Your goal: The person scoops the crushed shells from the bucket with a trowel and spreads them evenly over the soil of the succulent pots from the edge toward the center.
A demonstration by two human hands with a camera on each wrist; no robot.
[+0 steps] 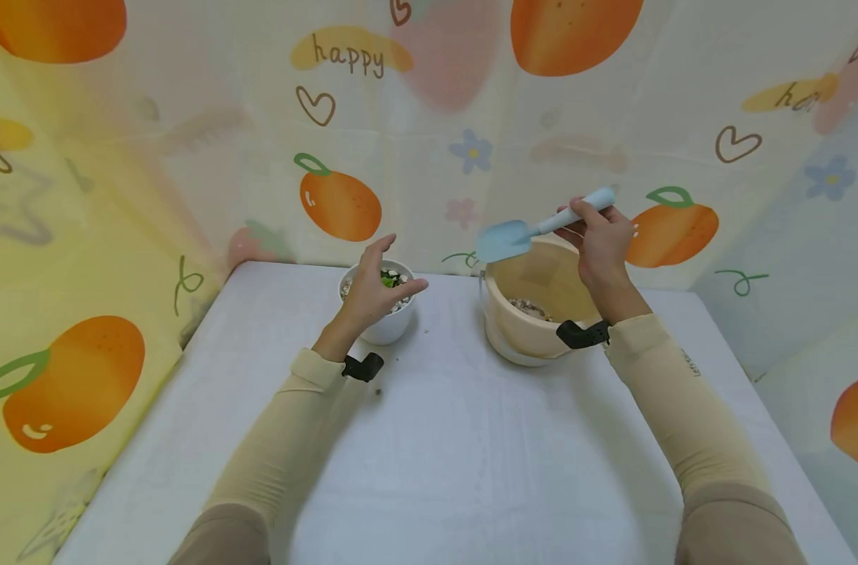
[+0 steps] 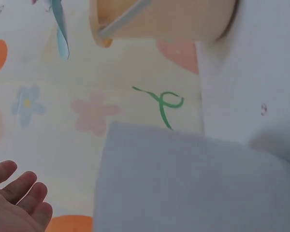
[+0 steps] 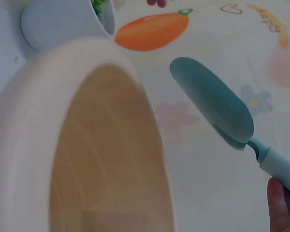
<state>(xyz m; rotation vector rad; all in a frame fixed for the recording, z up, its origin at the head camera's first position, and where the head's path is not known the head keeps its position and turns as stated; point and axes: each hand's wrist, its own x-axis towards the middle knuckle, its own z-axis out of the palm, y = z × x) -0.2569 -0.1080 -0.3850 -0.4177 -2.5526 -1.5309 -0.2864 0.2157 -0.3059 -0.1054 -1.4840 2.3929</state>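
Right hand (image 1: 601, 239) grasps the empty scoop (image 1: 503, 239) above the bucket (image 1: 535, 314); left hand (image 1: 376, 290), fingers relaxed, hovers by the pot (image 1: 387, 326), already pebble-topped; pebbles remain in the bucket.

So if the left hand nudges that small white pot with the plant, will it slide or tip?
The small white round pot looks squat and filled with pebbly mix around the green plant, so it probably slides on the white tablecloth rather than tipping. Its smooth wall may be slippery.
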